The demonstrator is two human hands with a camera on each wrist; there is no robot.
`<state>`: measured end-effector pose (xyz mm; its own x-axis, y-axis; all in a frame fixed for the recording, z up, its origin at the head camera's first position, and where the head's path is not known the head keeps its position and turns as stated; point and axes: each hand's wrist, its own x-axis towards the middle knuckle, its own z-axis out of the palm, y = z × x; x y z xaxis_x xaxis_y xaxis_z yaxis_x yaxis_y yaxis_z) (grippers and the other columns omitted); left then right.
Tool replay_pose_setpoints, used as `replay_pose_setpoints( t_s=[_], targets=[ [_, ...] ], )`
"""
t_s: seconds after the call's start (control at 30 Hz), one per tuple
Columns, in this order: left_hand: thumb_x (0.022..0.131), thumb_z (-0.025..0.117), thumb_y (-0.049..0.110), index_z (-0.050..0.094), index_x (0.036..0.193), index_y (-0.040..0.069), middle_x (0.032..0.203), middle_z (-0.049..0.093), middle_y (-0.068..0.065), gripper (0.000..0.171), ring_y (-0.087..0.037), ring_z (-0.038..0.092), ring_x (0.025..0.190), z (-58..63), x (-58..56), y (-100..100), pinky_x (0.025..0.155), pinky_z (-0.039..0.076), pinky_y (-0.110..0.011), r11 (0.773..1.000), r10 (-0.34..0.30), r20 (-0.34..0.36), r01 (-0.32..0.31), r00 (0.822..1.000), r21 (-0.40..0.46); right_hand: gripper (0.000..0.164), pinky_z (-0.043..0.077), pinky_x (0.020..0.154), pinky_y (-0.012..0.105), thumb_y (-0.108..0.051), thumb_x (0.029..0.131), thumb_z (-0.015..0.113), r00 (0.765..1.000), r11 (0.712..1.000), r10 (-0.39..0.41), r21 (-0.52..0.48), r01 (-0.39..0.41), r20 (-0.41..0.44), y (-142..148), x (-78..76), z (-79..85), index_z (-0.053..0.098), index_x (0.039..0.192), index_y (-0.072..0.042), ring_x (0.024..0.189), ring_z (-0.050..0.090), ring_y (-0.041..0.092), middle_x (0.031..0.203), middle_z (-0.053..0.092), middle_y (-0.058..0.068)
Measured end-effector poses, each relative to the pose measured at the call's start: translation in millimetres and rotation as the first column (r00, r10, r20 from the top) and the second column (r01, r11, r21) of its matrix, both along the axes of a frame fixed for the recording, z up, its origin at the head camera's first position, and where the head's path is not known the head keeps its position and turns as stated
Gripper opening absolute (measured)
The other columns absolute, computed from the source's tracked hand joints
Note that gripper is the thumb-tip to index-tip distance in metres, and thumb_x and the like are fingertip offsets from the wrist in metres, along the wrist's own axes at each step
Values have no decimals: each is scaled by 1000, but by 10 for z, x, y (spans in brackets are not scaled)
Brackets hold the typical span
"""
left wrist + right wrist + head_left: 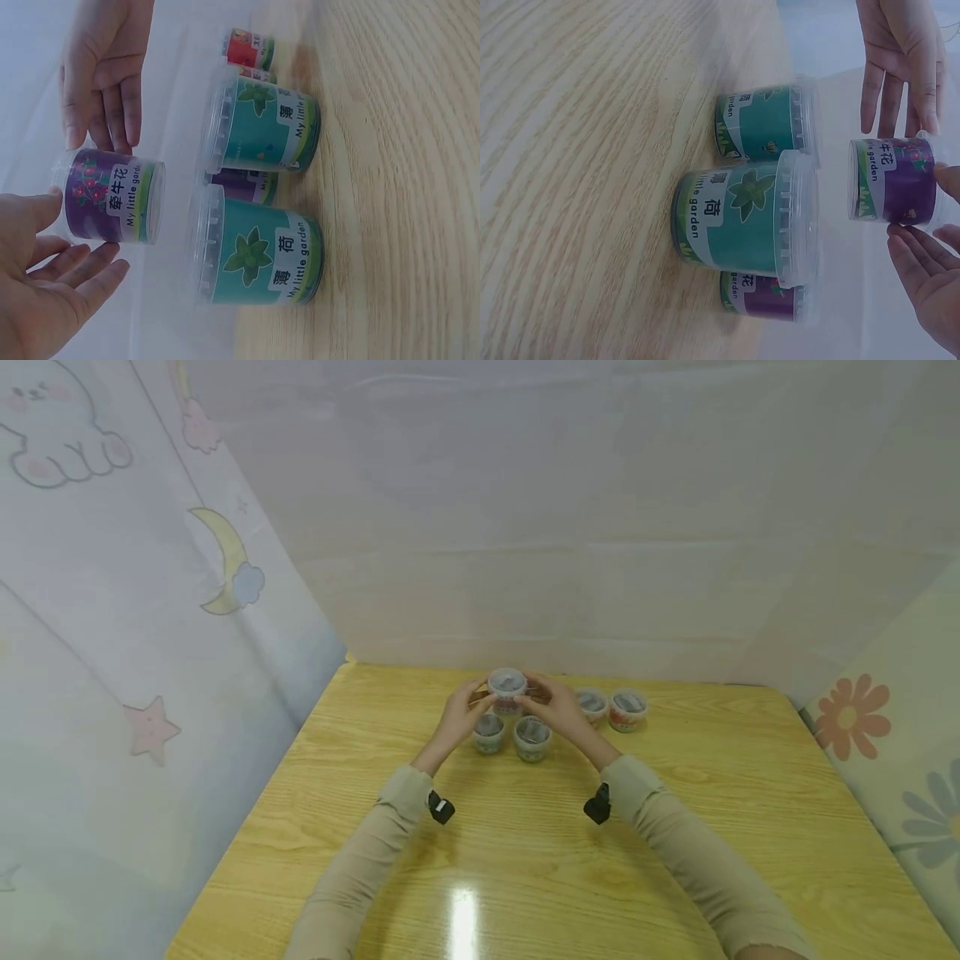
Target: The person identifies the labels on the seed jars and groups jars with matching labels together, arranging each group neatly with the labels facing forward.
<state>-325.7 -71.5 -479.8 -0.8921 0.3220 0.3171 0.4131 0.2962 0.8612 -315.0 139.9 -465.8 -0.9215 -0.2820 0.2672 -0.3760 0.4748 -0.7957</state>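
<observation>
Both my hands hold up a small clear-lidded plastic cup with a purple flower label, above the table. My left hand grips its left side with thumb and fingers; my right hand grips the opposite side. In the left wrist view the purple cup hangs level, apart from the cups below. Two teal-labelled cups with a leaf picture, a left one and a right one, stand upright nearer me. Behind them a second purple cup stands on the table, partly hidden.
Two red-labelled cups stand to the right, one fully seen and one partly behind my right hand. The wooden table meets a pale curtain at the back. Printed sheets hang on both sides.
</observation>
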Motion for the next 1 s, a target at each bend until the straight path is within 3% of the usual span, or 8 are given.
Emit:
replay_pose_setpoints(
  t_s=[0.3,0.77,1.0],
  targets=[
    [94,55,21,40,139,1,134,46,-21,52,-33,56,114,22,-59,-13,90,51,-34,999,11,-29,-12,1000,-48,61,51,89,43,-35,87,64,999,999,-32,21,32,-10,-40,-77,-40,43,139,-12,110,58,32,124,56,19],
    [93,56,18,40,139,2,135,45,-19,51,-33,55,114,-9,-185,1,93,49,-35,998,5,-12,-6,1000,-59,61,52,88,40,-31,89,63,997,994,-61,88,64,-36,-75,-162,-85,40,141,-9,107,60,30,123,57,20],
    [92,56,19,38,139,-1,137,43,-21,55,-34,56,114,-75,-234,-10,92,49,-34,999,-1,-13,1,1000,-46,55,54,83,40,-21,91,62,993,993,-48,99,59,-108,-114,-174,-131,41,139,-5,102,63,32,120,59,22]
  ],
)
